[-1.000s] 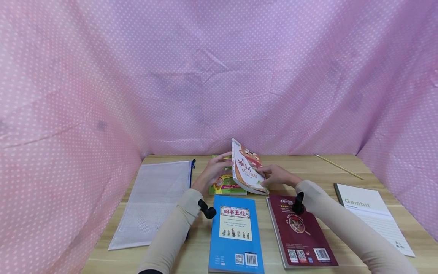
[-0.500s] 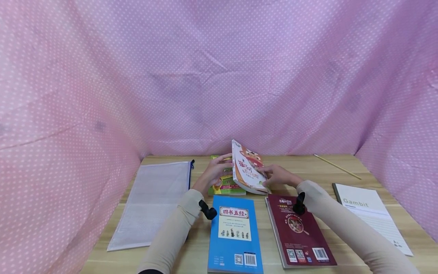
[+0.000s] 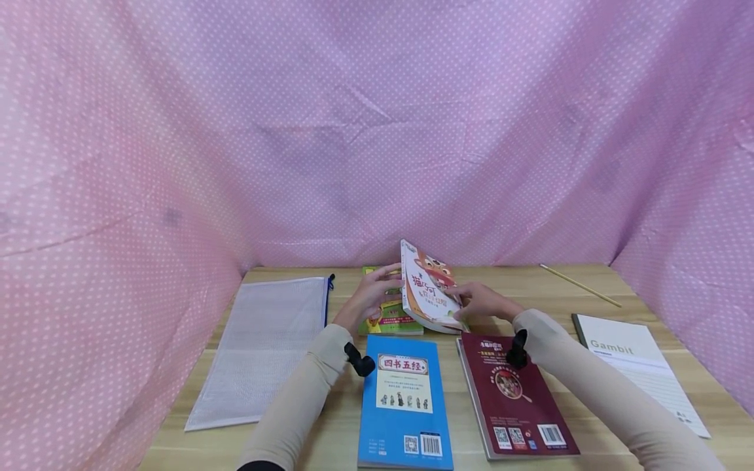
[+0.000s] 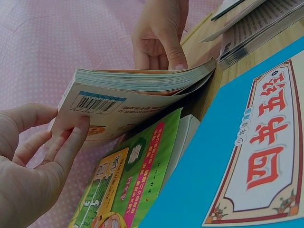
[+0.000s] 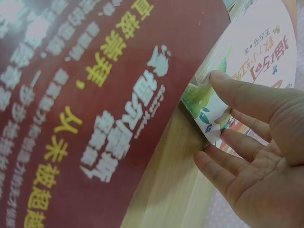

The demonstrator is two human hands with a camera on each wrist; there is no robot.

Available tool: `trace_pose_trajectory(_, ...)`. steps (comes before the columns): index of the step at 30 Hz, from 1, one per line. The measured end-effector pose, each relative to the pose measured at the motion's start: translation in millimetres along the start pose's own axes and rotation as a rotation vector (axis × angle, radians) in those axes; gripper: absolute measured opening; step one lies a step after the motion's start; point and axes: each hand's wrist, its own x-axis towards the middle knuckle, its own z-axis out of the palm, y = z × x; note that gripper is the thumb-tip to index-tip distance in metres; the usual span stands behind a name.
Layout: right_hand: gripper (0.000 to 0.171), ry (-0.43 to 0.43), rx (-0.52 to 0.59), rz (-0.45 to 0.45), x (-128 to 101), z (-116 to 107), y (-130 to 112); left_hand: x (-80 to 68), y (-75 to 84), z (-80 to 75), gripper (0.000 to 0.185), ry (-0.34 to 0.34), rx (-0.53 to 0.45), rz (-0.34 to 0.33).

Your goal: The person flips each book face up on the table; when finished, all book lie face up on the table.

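Observation:
A paperback book with a cartoon animal on its white and orange cover point(image 3: 425, 288) is held tilted, its left side raised. My left hand point(image 3: 368, 297) grips it at the spine. In the left wrist view, fingers point(image 4: 71, 142) touch the back cover near the barcode. My right hand point(image 3: 484, 301) holds the lower right edge; in the right wrist view its thumb point(image 5: 237, 90) lies against the cover and the other fingers are by the corner. A green book point(image 3: 397, 324) lies flat, partly under the raised side.
Nearer the front lie a blue book point(image 3: 406, 418) and a maroon book point(image 3: 518, 405). A white mesh zip pouch point(image 3: 259, 353) is at left. On the right are a Gambit notepad point(image 3: 642, 366) and a thin wooden stick point(image 3: 580, 285). Pink dotted cloth point(image 3: 377, 163) hangs behind the table.
Both hands keep their hold on the tilted book, which has shifted very slightly to the right. The other things lie as before.

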Motion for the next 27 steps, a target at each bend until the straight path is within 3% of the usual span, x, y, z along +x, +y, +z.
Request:
trace_pose_trajectory(11,0.063,-0.005,-0.039,0.015,-1,-2,3,3.6,-2.3,1.4,0.052,0.008,-0.018,-0.031)
trace_pose_trajectory(27,0.062,-0.008,-0.037,0.054,-4,-7,10,4.8,-8.7,8.5,0.051,0.03,-0.013,-0.018)
